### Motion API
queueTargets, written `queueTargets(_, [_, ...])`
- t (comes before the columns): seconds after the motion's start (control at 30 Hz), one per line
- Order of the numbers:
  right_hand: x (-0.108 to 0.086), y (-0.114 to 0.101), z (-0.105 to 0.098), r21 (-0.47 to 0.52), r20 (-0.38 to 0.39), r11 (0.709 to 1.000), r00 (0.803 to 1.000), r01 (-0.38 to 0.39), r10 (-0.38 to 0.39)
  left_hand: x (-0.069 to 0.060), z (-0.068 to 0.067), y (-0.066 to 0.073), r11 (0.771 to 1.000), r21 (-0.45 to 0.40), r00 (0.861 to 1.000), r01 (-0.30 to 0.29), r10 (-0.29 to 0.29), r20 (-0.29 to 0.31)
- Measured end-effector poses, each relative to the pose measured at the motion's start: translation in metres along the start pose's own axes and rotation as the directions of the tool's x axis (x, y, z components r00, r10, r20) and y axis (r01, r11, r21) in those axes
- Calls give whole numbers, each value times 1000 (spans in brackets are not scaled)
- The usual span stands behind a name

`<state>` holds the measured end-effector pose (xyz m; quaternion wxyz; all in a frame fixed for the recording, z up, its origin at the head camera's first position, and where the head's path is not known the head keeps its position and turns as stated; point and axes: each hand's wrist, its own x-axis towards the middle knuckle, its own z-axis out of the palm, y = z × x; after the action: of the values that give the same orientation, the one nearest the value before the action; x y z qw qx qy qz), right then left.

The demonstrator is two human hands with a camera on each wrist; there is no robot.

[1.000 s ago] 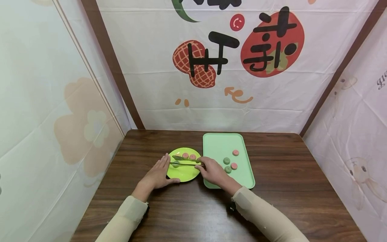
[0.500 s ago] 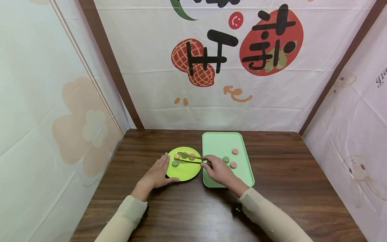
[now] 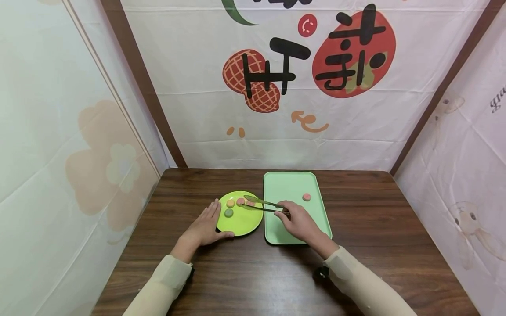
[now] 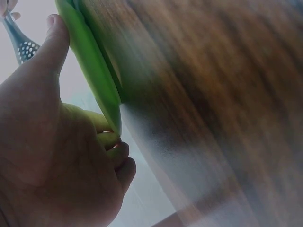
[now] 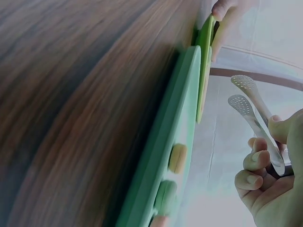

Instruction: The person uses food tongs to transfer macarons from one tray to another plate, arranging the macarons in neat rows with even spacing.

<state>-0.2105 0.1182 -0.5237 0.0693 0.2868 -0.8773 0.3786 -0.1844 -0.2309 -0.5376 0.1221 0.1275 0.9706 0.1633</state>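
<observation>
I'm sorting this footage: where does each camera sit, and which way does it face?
Head: on the head, facing forward and down at the table; left hand, right hand and sleeves show.
Left wrist: worn there, facing the plate; left hand and part of the right show.
Right wrist: worn there, facing tongs and tray; right hand and part of the left show.
Wrist views share plate and tongs.
</observation>
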Motion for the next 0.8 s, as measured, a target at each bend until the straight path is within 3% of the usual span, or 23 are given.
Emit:
queueTargets(0.13, [-5,6,-8,24,-9,1000,1000,-8,8,0,-1,1,1000,-7,1000,0,0,-7])
queueTargets(0.8, [-28,28,-43,-38,-81,999,997,-13,10,0,0,0,1000,-3,1000,-7,7,-10])
